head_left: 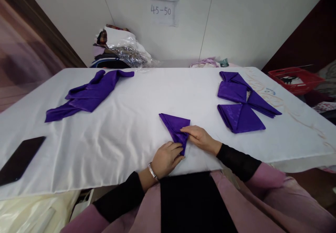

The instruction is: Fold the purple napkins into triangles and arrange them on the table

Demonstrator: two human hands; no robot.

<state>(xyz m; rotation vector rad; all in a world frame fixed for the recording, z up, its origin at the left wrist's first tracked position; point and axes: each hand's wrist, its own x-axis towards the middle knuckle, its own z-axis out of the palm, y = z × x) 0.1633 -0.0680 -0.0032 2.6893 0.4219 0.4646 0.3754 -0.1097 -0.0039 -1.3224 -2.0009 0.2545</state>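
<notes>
A purple cloth napkin [176, 123], folded into a pointed triangle, lies near the front edge of the white-covered table [162, 89]. My left hand [166, 157] grips its lower corner, with the fingertips bent over the cloth. On the napkin's right edge, my right hand [201, 138] pinches the fabric between thumb and fingers. Several folded purple napkins [240, 117] are grouped to the right, one showing a triangular shape. Loose purple napkins [89, 94] lie in a rumpled heap at the back left.
A dark flat device [21, 161] rests at the table's left front. Behind the table are piled fabrics [118, 47] partly under clear plastic. Paper signs [161, 11] hang on the wall, the lower reading 45-50. A red basket [296, 80] stands beyond the right edge.
</notes>
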